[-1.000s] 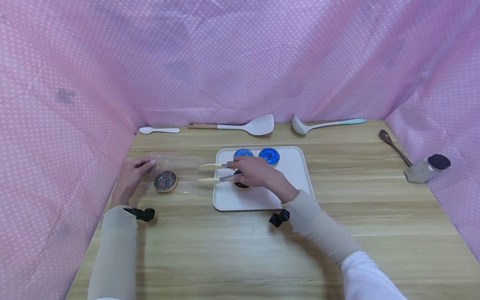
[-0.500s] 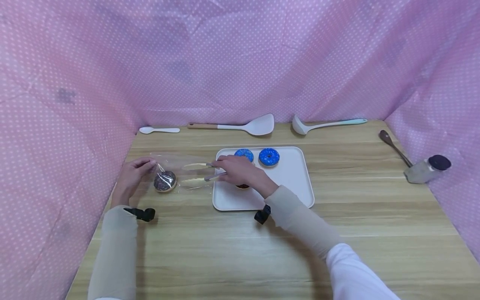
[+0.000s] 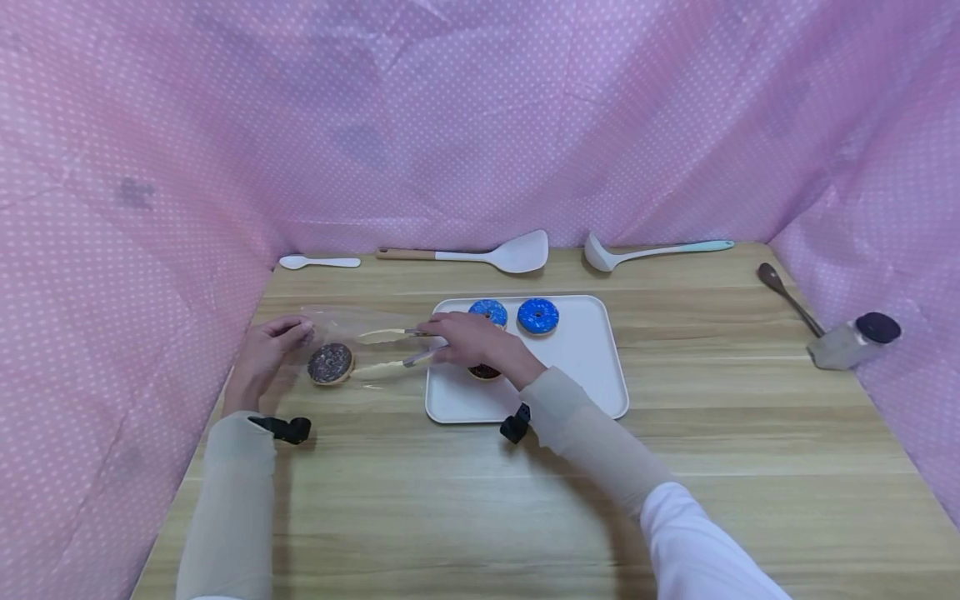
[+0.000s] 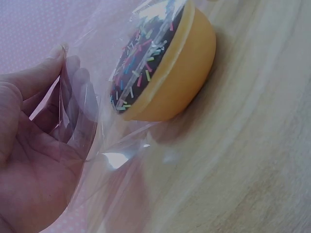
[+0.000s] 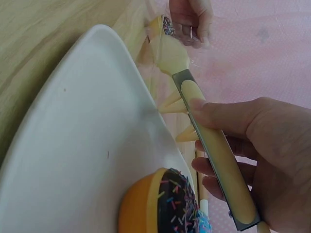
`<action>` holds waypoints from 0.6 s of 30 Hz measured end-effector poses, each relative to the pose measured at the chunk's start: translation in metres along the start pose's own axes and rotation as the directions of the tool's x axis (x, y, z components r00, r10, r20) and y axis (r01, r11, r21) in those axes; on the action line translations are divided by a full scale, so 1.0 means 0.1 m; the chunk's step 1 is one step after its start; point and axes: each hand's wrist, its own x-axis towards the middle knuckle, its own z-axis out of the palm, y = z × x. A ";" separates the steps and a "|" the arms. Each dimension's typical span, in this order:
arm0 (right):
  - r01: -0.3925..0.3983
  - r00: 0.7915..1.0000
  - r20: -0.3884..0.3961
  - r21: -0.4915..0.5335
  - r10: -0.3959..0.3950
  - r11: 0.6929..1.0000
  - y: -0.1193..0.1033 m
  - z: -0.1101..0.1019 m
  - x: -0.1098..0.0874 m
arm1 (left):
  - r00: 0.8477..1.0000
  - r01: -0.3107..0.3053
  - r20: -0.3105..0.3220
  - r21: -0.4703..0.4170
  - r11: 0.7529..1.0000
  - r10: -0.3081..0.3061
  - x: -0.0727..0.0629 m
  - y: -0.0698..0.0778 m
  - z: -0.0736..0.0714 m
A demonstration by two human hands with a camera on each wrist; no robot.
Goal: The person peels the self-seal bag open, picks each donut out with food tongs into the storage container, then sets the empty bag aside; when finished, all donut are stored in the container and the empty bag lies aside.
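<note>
My left hand [image 3: 264, 354] pinches the edge of a clear plastic bag [image 4: 116, 158] between thumb and fingers. Within the bag's film, a chocolate donut [image 3: 330, 364] with coloured sprinkles sits tilted on the table. Tongs [image 5: 210, 145] with pale yellow tips are gripped in my right hand [image 3: 476, 340], thumb on one arm and fingers on the other. Their spread tips point left, overlapping the bag's right part in the head view, the nearer tip right by the donut. Beneath the right hand, another chocolate donut [image 5: 177, 206] rests on the white tray [image 3: 581, 367], partly hidden.
Two blue donuts, a lighter one [image 3: 489, 310] and a darker one [image 3: 538, 317], lie at the tray's back. Along the far edge are a small white spoon [image 3: 318, 262], a spatula [image 3: 517, 252] and a ladle [image 3: 600, 254]. A brown spoon [image 3: 789, 296] and a black-lidded jar [image 3: 851, 342] lie right.
My right hand has moved left with the tongs, bringing their spread tips further over the bag and close to the chocolate donut. The left hand has stayed where it was.
</note>
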 end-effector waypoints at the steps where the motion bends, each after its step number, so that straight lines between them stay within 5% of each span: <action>1: 0.003 1.000 0.005 0.005 -0.003 1.000 0.00 0.00 0.01 | 1.000 0.003 -0.001 0.005 1.000 -0.003 0.00 0.00 0.00; 18: 0.004 0.999 0.036 0.023 -0.005 1.000 -0.12 0.00 0.13 | 1.000 0.023 -0.009 0.019 1.000 -0.023 -0.01 0.03 -0.01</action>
